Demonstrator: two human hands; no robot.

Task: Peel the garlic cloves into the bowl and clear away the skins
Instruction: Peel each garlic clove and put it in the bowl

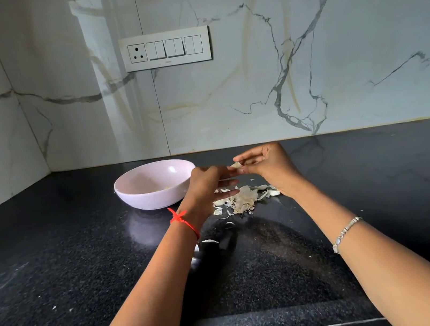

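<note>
Your forearms reach over the counter (54, 258) edge, a red thread (182, 220) on the left wrist and a bracelet (344, 234) on the right. Both hands meet above the skins (242, 200): the right hand (267, 165) pinches the garlic clove (236, 165) between its fingers (246, 155), and the left hand (206, 184) seems to nip at its skin with curled fingers.

The clove is in the air, over the counter and not the bowl (126, 181). If the skin tears away suddenly, it could slip and fall into the peelings. A hard pull may also scatter flakes towards the bowl just to your left.

One loose skin (210, 241) lies nearer you, apart from the heap. A switch panel (165, 49) sits on the wall behind, and nothing blocks your way to the bowl.
</note>
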